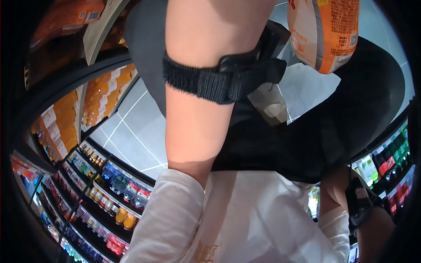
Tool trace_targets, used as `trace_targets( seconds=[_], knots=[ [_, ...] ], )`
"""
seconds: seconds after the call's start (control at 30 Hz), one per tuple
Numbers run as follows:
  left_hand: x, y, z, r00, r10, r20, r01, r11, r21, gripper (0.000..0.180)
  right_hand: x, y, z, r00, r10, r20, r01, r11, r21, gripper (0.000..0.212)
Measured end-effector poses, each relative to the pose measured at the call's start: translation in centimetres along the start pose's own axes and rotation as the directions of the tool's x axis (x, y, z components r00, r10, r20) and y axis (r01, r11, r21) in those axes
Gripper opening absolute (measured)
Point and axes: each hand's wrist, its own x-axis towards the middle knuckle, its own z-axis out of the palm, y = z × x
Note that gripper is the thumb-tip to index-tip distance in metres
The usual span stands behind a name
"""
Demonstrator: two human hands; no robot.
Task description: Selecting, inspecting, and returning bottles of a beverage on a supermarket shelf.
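Note:
My left forearm [197, 127], bare below a white sleeve, stretches up through the middle and out over the top edge. Its black strap [201, 83] carries a dark device. The left hand itself lies outside the picture. Cut off by the top edge at the right is an orange and white printed package [324, 35]; what supports it is hidden. At the lower right my right arm [333, 193] is bent, a black strapped device [362, 201] on it. Beyond that device the arm runs toward the dark rim, with no right fingers showing.
My dark-trousered knees [372, 101] are bent above grey floor tiles [131, 122]. Shelves of bottled drinks [118, 188] curve along the lower left, with more bottles [386, 166] at the right. Orange packages [105, 94] fill shelving at the left, beside a pale upright panel [98, 35].

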Motion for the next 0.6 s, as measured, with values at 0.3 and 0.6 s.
trace_targets(
  seconds=[0.3,0.6],
  knots=[
    [0.1,0.0,-0.3,1.0,0.003,0.002,-0.002,0.999,-0.034,0.053,0.5,0.0,0.3,1.0,0.001,0.0,-0.001,1.0,-0.001,0.033],
    [1.8,-0.3,0.1,0.999,0.008,0.043,-0.004,0.997,-0.08,0.055,0.7,-0.2,-0.4,1.0,0.016,0.011,-0.016,0.998,-0.053,0.031]
  ],
)
